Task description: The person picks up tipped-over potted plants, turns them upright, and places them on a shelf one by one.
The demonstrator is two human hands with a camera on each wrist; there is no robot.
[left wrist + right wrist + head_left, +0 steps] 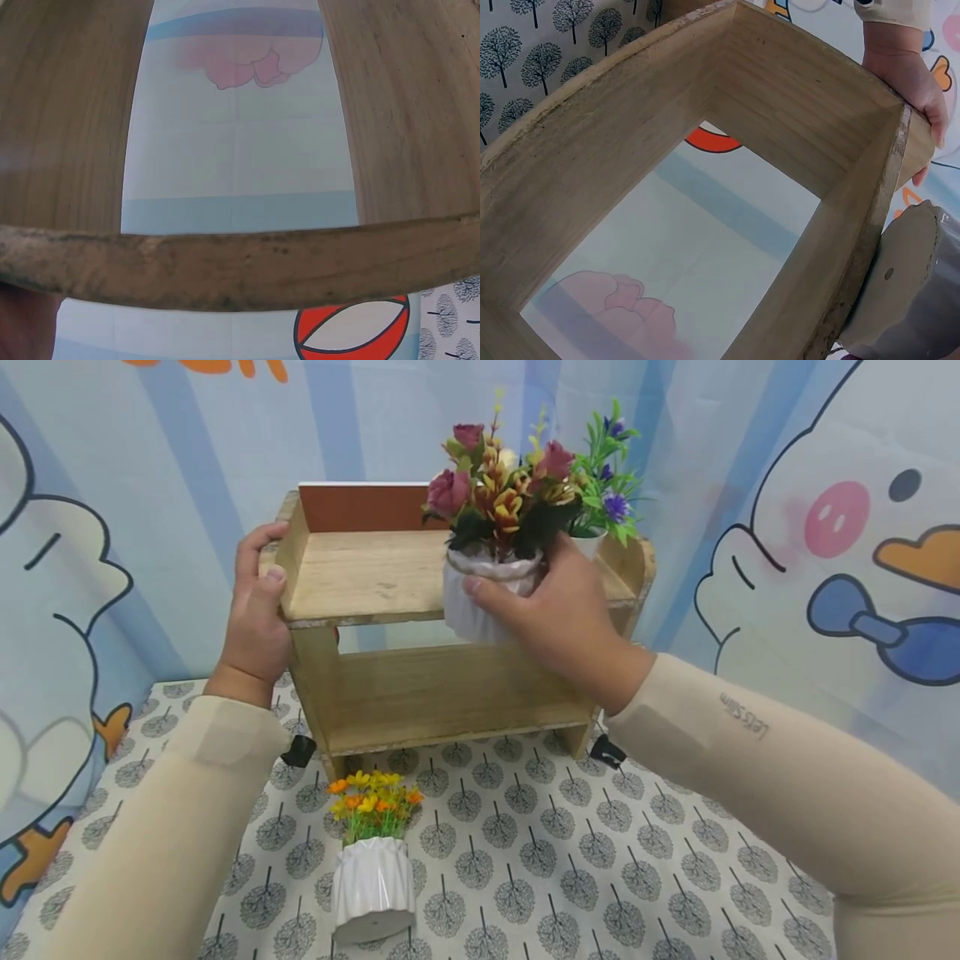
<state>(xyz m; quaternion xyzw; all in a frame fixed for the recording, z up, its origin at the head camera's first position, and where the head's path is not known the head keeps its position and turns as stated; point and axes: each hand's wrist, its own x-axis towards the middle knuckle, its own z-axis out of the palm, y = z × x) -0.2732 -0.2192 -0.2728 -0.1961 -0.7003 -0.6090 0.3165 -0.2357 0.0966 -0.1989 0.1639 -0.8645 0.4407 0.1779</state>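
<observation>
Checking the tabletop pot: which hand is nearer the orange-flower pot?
Left. The left hand grips the wooden shelf above the orange-flower pot; the right hand holds the red-flower pot farther right.

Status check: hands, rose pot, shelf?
Left hand grips wooden shelf left end. Right hand holds rose pot at top tier's front edge. Purple-flower pot already at right end.

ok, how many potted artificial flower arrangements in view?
3. Red-rose white ribbed pot gripped by the right hand at the wooden shelf's front edge; purple-flower pot on the shelf behind it; orange-flower white pot on the tablecloth.
</observation>
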